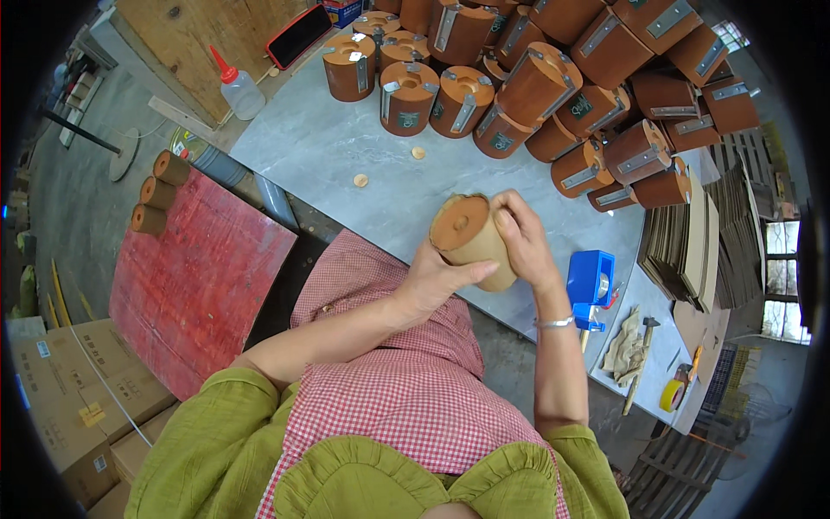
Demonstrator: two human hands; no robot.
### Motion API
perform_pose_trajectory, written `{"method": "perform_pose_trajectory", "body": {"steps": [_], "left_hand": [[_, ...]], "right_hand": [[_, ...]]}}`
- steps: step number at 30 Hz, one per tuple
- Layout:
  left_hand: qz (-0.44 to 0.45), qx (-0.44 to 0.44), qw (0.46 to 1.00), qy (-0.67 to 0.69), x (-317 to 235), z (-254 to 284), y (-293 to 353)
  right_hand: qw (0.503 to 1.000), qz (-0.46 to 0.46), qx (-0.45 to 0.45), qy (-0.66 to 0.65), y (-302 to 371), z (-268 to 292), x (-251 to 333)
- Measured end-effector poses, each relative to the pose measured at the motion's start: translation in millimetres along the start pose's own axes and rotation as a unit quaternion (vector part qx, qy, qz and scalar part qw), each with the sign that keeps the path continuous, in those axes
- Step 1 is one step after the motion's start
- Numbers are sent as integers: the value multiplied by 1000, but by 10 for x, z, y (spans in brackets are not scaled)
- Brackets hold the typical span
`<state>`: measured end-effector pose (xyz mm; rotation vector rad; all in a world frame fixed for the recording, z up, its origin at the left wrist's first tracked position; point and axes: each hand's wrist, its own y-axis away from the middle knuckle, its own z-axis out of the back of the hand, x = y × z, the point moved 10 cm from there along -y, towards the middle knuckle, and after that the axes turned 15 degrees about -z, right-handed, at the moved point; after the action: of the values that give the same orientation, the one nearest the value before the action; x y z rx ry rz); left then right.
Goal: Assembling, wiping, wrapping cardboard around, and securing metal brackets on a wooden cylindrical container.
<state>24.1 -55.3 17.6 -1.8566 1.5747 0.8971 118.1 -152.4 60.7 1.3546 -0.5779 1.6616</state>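
Just over the near edge of the grey table, both of my hands hold a clay-coloured cylinder (461, 227) wrapped around its side in tan paper. Its round end faces up, tilted, with a small hole in the middle and a ragged paper rim around it. My left hand (439, 278) grips it from the lower left, thumb laid across the paper. On the right side, the bent fingers of my right hand (524, 235) press against the wrap near the rim. Two small pale discs, a far one (418, 153) and a nearer one (360, 181), lie on the table beyond.
Brown cylinders with metal strips (523, 86) are piled at the back right. At right are a blue tape dispenser (590, 281), a hammer (641, 363), a crumpled cloth (622, 353) and cardboard sheets (679, 246). A red-nozzled bottle (240, 93) and red board (199, 281) are left.
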Motion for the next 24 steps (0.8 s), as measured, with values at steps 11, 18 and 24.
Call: {"method": "perform_pose_trajectory", "body": {"steps": [11,18,24], "left_hand": [[-248,139,843,-457,-583,-190,-104],[-265,175,821,-474,-558,-132,-87],[-197,182,856,-441,-377,-27,-159]], "right_hand": [[975,21,-213,-53,640,-47,331],[972,-6,-220,-88,610,-88,154],[973,-52,-191,-122,603,-94,35]]}}
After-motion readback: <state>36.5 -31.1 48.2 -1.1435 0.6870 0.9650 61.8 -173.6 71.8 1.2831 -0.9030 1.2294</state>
